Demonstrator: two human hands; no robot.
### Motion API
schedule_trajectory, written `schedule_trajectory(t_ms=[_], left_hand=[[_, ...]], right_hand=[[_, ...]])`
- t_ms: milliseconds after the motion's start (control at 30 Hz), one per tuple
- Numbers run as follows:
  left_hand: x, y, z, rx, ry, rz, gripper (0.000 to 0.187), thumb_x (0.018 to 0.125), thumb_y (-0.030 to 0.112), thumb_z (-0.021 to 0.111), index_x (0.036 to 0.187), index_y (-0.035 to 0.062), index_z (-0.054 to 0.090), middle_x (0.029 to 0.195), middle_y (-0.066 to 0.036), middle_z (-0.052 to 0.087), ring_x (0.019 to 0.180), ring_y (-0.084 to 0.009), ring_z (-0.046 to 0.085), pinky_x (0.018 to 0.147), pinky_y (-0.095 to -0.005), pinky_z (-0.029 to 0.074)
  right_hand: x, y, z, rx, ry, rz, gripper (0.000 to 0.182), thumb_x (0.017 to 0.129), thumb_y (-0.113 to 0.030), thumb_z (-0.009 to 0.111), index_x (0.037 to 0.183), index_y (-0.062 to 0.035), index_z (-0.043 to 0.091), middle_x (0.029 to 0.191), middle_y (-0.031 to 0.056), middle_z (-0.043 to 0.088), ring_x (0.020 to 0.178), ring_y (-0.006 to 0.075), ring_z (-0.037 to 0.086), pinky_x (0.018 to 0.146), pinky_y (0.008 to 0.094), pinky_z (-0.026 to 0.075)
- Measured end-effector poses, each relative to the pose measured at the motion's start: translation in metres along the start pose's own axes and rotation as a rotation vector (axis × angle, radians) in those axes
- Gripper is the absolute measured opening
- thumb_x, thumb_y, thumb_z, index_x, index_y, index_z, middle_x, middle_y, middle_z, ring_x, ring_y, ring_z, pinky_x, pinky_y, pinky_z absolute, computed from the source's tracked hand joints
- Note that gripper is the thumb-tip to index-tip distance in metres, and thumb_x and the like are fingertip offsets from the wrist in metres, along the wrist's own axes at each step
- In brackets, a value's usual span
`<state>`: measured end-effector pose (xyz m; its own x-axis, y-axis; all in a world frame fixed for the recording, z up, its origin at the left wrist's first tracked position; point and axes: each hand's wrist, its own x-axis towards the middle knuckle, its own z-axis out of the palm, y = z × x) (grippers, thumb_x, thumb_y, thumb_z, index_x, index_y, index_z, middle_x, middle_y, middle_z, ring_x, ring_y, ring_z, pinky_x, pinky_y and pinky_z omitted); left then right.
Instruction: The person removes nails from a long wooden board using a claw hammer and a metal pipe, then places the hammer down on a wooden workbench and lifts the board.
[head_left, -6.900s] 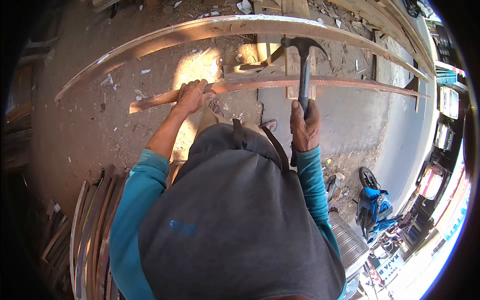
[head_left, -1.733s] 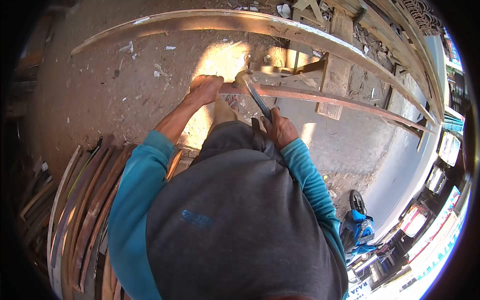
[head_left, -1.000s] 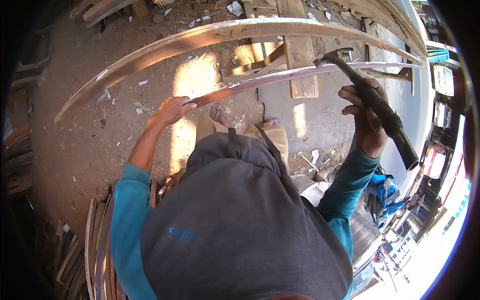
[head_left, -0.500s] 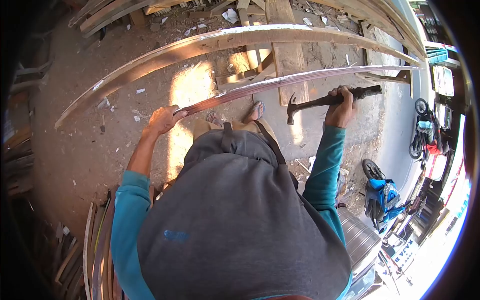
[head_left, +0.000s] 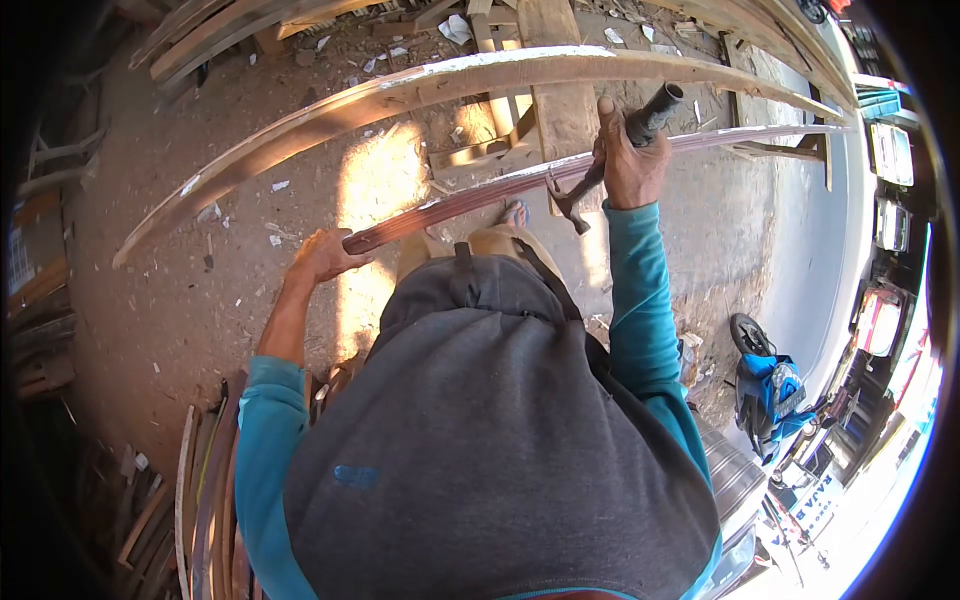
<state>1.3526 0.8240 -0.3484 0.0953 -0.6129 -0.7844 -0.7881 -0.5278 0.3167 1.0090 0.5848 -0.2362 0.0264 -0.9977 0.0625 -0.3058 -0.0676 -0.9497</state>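
My left hand is closed round the near end of a long, reddish-brown wooden strip, which curves away to the right with a white upper edge. In my right hand is a claw hammer, gripped by its dark handle. The hammer's head hangs low to the left of the fist, overlapping the strip in this view, and the handle's end points up and right. Beyond the strip a wider curved plank, pale with a white-streaked edge, arches across.
A flat board and wooden supports lie under the planks. More lumber is stacked at the far edge and at lower left. A blue motorbike and a grey drum stand at right. Scraps litter the dirt floor.
My right hand has moved up and left with the hammer, whose head has swung down and handle end up. The left hand keeps hold of the strip, its end slightly lower.
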Motion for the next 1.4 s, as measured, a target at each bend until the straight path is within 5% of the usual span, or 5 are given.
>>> schedule_trajectory(t_ms=[633, 733, 1133, 1300, 1400], left_hand=[[0.013, -0.014, 0.013, 0.025, 0.105, 0.041, 0.055, 0.074, 0.048, 0.075, 0.115, 0.0117, 0.073, 0.096, -0.02, 0.073, 0.091, -0.0365, 0.071, 0.081, -0.0453, 0.054], [0.017, -0.014, 0.011, 0.02, 0.071, 0.066, 0.046, 0.073, 0.041, 0.072, 0.11, 0.0134, 0.073, 0.093, -0.019, 0.074, 0.089, -0.0333, 0.072, 0.079, -0.0456, 0.055], [-0.002, 0.002, 0.009, 0.107, 0.081, -0.055, 0.04, 0.075, 0.03, 0.067, 0.11, 0.0126, 0.071, 0.096, -0.02, 0.073, 0.092, -0.0371, 0.071, 0.08, -0.0483, 0.055], [-0.012, -0.012, -0.006, -0.026, -0.042, 0.12, 0.102, 0.06, 0.052, 0.089, 0.143, 0.01, 0.049, 0.131, -0.02, 0.062, 0.123, -0.0372, 0.057, 0.105, -0.0479, 0.045], [-0.037, 0.033, -0.036, -0.023, 0.247, 0.137, 0.098, 0.069, 0.054, 0.083, 0.144, 0.0035, 0.045, 0.136, -0.022, 0.055, 0.131, -0.0374, 0.049, 0.11, -0.0479, 0.04]], right_hand=[[0.001, -0.01, 0.049, -0.17, 0.285, -0.099, 0.037, 0.086, -0.031, 0.08, 0.084, 0.0024, 0.066, 0.068, 0.0067, 0.063, 0.064, 0.0169, 0.056, 0.064, 0.0367, 0.049], [0.018, 0.034, 0.001, 0.137, 0.467, 0.031, 0.037, 0.09, -0.03, 0.076, 0.07, -0.0041, 0.06, 0.057, 0.0012, 0.052, 0.05, 0.0088, 0.045, 0.046, 0.0265, 0.035], [0.014, 0.094, -0.083, 0.749, 0.596, 0.239, 0.034, 0.092, -0.031, 0.073, 0.079, -0.0067, 0.053, 0.064, -0.0019, 0.044, 0.051, 0.0097, 0.042, 0.049, 0.0261, 0.039], [0.003, 0.039, -0.045, 0.332, 0.491, 0.051, 0.031, 0.091, -0.03, 0.074, 0.082, -0.0043, 0.059, 0.065, -0.0014, 0.051, 0.056, 0.0071, 0.047, 0.051, 0.0239, 0.038], [-0.016, 0.026, -0.022, 0.255, 0.388, -0.076, 0.028, 0.089, -0.024, 0.075, 0.079, -0.0056, 0.057, 0.065, -0.0023, 0.051, 0.058, 0.0067, 0.046, 0.052, 0.0246, 0.036]])
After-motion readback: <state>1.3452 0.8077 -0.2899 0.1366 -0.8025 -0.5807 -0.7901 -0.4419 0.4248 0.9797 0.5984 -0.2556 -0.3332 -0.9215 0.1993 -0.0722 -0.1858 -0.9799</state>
